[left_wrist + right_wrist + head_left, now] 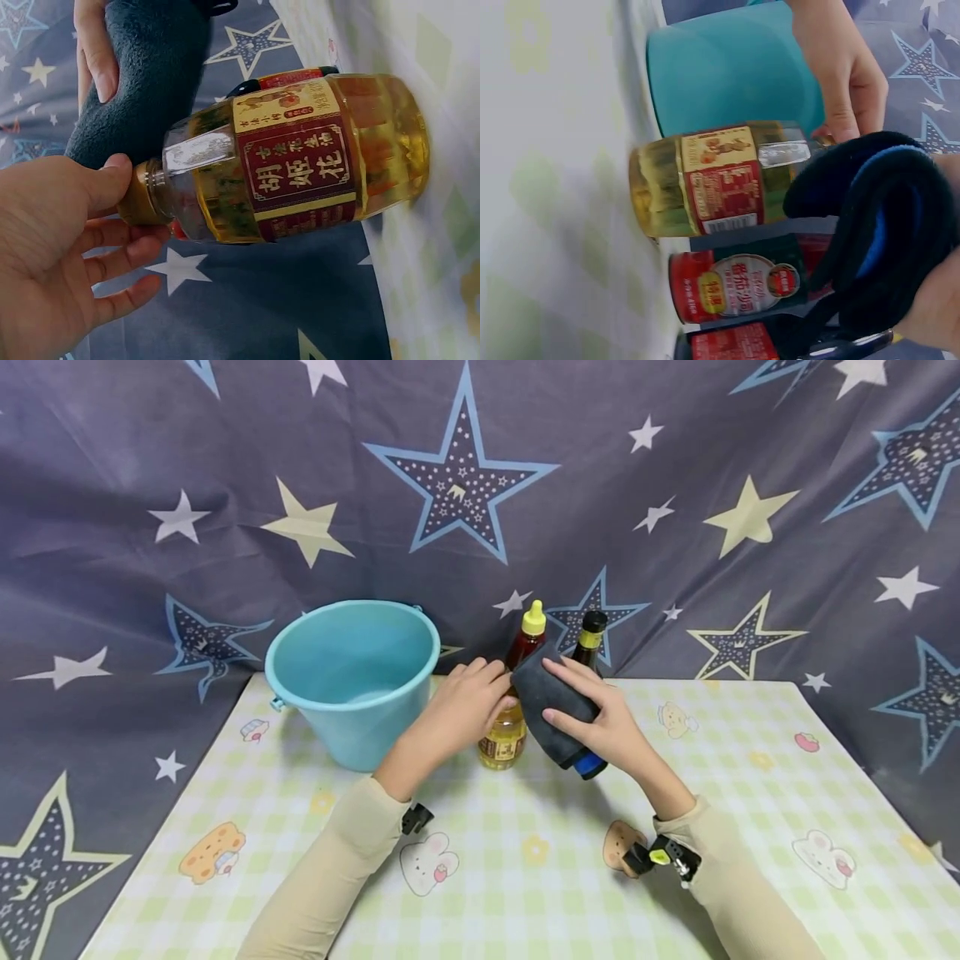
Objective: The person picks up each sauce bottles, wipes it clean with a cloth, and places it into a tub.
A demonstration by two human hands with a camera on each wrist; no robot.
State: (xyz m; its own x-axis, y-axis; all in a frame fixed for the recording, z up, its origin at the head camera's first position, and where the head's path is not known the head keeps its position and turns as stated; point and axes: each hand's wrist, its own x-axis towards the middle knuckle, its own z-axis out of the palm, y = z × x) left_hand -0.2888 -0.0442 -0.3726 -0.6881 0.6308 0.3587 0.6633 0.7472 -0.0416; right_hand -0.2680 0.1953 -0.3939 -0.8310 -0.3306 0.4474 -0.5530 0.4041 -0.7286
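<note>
The step in hand appears to be wiping down the peanut oil bottle (502, 748), upright near the middle of the back edge of the counter (525, 910); the next stroke calls for a steady cap and the dark cloth (551, 702) laid flat along the bottle's side. The left hand (467, 706) has a narrow grip, thumb and forefinger pinching the cap, other fingers loose. The right hand (600, 718) holds the folded cloth in a curled grip beside the bottle's neck; whether cloth and bottle touch is unclear. A bucket (356, 731) stands toward the back left corner.
</note>
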